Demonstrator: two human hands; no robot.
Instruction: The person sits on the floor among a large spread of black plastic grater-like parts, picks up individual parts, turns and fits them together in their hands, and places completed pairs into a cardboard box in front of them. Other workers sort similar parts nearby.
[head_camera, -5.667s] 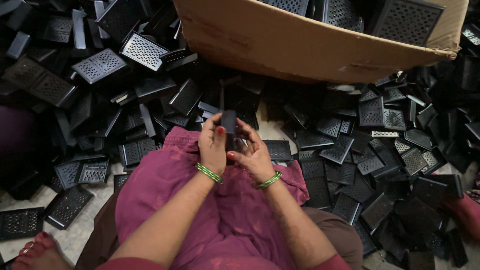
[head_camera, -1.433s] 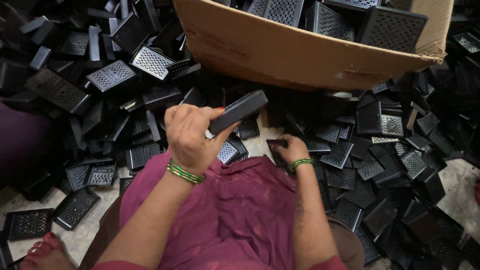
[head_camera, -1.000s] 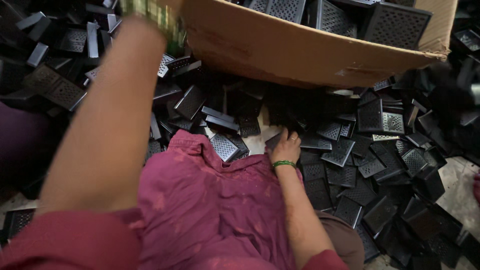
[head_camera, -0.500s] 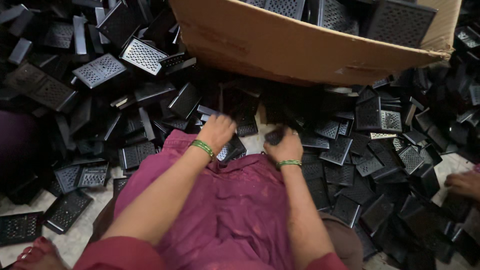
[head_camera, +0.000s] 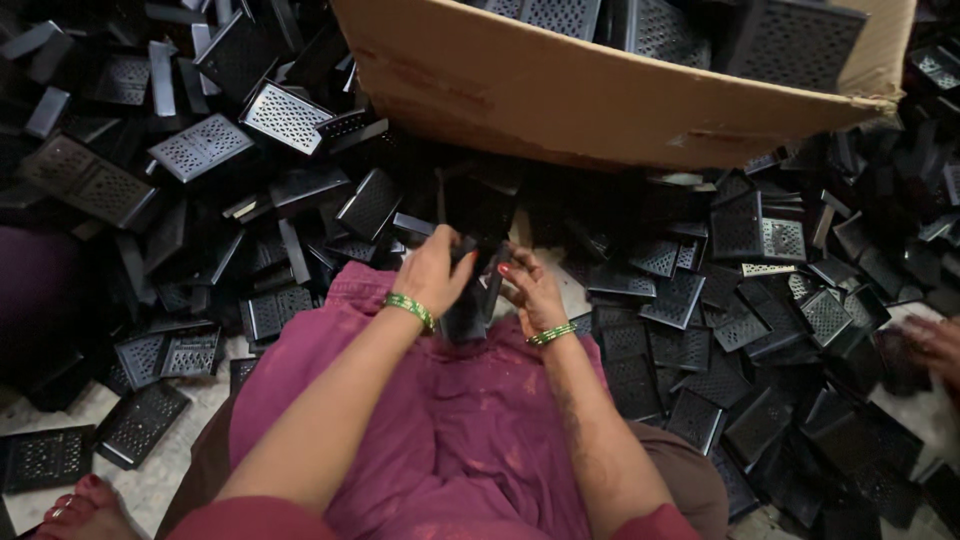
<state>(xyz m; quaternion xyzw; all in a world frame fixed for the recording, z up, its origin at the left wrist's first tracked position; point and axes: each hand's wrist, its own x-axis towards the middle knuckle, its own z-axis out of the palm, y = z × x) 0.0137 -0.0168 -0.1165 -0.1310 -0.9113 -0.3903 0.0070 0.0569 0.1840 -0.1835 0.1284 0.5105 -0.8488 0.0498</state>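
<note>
My left hand (head_camera: 432, 270) and my right hand (head_camera: 528, 288) meet above my lap, both closed on black perforated metal pieces (head_camera: 470, 300) held upright between them. Each wrist wears a green bangle. The held pieces hang over the magenta cloth (head_camera: 440, 420) on my lap, just in front of the cardboard box (head_camera: 600, 90). I cannot tell how many pieces are held, as they are dark and overlap.
Several black perforated parts (head_camera: 200, 150) lie heaped on the floor all around, left and right. The cardboard box holds more of them. Another person's hand (head_camera: 935, 345) shows at the right edge. A bare foot (head_camera: 85, 505) is at bottom left.
My left hand swung up to the box with a part, came back down, and now both hands have lifted dark pieces together in front of my lap.
</note>
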